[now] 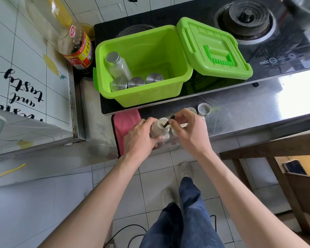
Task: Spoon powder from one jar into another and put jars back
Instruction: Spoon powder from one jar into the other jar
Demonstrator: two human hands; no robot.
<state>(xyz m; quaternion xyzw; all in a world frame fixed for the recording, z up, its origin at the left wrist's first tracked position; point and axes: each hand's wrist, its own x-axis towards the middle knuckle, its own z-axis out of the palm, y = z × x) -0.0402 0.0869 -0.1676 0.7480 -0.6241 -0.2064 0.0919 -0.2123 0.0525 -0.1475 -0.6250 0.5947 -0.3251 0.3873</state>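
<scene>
Powder jar [159, 129] stands open at the near edge of the surface [240, 111], our left grip [141, 138] curled round its body. Our right grip [188, 129] pinches a black spoon [168, 122], its tip inside the jar's mouth. At twelve o'clock from the jar we see the green box [147, 94] holding capped jars [136, 82]; at two o'clock, a loose lid [203, 108].
</scene>
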